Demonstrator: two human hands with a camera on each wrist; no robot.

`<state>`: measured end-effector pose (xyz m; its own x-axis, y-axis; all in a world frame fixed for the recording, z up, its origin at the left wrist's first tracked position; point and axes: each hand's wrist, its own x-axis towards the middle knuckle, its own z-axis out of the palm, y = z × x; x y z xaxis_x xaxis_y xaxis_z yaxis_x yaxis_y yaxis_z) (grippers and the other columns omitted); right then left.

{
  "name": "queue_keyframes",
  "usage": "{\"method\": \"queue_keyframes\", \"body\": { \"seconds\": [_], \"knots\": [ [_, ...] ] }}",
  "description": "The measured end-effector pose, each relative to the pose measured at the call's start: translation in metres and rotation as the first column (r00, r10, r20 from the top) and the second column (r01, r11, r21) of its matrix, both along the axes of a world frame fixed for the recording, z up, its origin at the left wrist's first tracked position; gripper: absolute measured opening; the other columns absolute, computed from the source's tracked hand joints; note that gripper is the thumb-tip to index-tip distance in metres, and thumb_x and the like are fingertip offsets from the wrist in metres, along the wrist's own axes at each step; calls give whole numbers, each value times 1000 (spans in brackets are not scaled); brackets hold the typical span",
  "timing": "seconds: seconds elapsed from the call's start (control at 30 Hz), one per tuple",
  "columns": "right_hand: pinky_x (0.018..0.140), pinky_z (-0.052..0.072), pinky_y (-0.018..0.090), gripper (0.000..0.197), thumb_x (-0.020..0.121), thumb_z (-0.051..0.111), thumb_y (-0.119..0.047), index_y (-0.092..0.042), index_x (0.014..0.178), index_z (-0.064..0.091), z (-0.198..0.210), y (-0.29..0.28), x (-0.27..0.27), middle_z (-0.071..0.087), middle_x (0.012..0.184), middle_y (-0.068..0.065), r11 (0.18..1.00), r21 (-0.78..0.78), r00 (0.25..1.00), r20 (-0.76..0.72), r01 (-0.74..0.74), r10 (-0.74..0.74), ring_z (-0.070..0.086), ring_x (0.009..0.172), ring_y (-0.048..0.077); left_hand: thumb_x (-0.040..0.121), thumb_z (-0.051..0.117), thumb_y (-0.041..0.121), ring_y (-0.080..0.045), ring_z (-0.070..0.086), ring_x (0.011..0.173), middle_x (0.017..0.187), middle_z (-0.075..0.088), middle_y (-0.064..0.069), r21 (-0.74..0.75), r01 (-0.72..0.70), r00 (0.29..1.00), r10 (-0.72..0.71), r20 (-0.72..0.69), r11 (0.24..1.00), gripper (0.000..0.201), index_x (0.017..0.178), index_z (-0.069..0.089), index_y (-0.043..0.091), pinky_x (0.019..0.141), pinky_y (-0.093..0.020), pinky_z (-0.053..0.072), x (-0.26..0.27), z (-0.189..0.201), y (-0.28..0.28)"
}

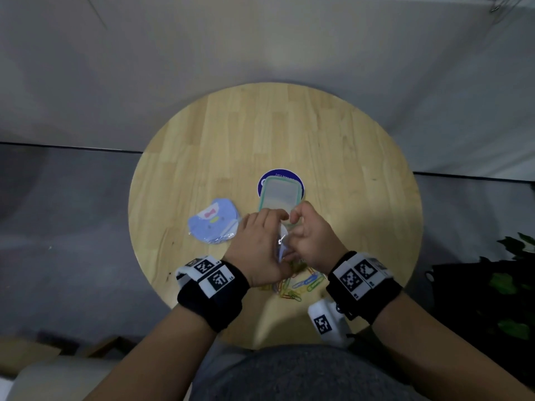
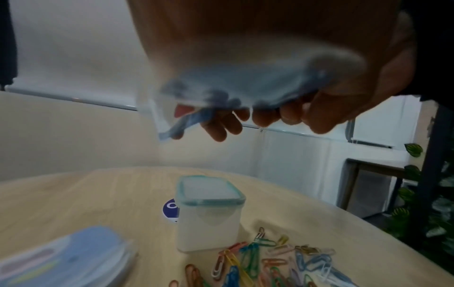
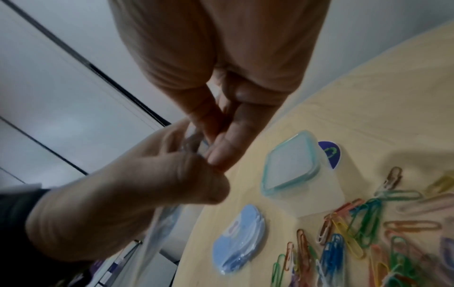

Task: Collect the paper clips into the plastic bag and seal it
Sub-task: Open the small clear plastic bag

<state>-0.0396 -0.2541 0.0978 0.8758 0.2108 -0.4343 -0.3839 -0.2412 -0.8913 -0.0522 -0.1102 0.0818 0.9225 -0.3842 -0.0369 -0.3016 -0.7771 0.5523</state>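
Both hands hold a small clear plastic bag (image 1: 281, 241) above the table, between the wrists. My left hand (image 1: 260, 244) grips one side of the bag (image 2: 221, 81), and my right hand (image 1: 308, 235) pinches its top edge (image 3: 194, 143) between thumb and fingers. A heap of coloured paper clips (image 1: 295, 282) lies on the table under and just behind the hands, also seen from the left wrist (image 2: 270, 266) and the right wrist (image 3: 368, 233). Whether the bag's mouth is open I cannot tell.
A lidded translucent box with a teal rim (image 1: 279, 195) stands on a round blue sticker (image 1: 299, 180) just beyond the hands. A stack of pale blue cartoon bags (image 1: 214, 225) lies to the left. The round wooden table (image 1: 347, 157) has plants (image 1: 515, 285) at its right.
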Motion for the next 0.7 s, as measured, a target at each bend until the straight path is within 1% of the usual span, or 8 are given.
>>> {"method": "queue_keyframes", "body": {
  "seconds": [0.1,0.17,0.23,0.33,0.4,0.47,0.57,0.7],
  "knots": [
    [47,44,28,32,74,41,17,-15,70,41,-4,-5,-2,44,55,17,998,-62,999,47,14,-11,49,42,21,59,57,48,-24,52,93,105,51,-3,-154,-39,998,32,-51,987,63,112,46,15,79,-41,46,-2,0,-3],
    [47,43,25,35,72,40,18,-13,64,53,-8,-9,-1,51,46,-1,997,-74,998,65,-13,18,51,38,10,57,60,50,-23,52,96,108,51,-3,-188,-22,998,11,-62,982,70,116,46,15,80,-41,47,-3,1,-4],
    [49,45,21,37,75,42,17,-10,71,68,-9,-12,0,58,45,-13,990,-122,993,81,-74,84,54,42,-1,53,62,56,-23,49,107,120,49,-3,-157,19,998,-29,-62,987,91,131,39,15,89,-41,45,-6,-1,-2],
    [56,45,10,24,81,51,15,4,84,72,-7,-14,0,65,57,-13,993,-76,995,44,-86,89,58,52,-7,44,65,70,-22,37,126,139,36,-3,-33,48,995,-51,-84,998,126,146,14,16,106,-39,31,-12,-4,-1],
    [65,52,13,22,83,52,14,6,91,71,-5,-14,0,72,74,0,996,-6,996,-5,-85,85,64,65,-2,46,65,66,-23,40,122,134,40,-4,-36,2,995,-5,-96,999,125,147,12,14,105,-42,32,-15,-5,-2],
    [84,55,27,23,83,53,13,6,96,70,-6,-14,-1,71,93,12,992,2,992,0,-129,129,66,83,11,53,65,56,-26,50,107,118,50,-6,-102,-57,996,49,-75,993,106,141,26,11,95,-38,40,-16,-6,-4],
    [94,52,43,28,82,49,12,2,90,73,-8,-15,0,72,94,16,980,-99,985,5,-172,174,65,90,23,62,64,46,-28,54,92,104,55,-7,-155,-78,997,74,-32,985,77,125,45,7,81,-28,40,-19,-4,-4],
    [85,54,40,14,77,66,-6,-9,87,75,-5,-17,-2,75,88,9,940,-250,965,58,-232,254,68,89,25,50,69,64,-19,46,107,118,48,-1,-138,4,991,-22,-128,990,107,137,32,13,93,-27,35,-24,1,-3]
  ]
}}
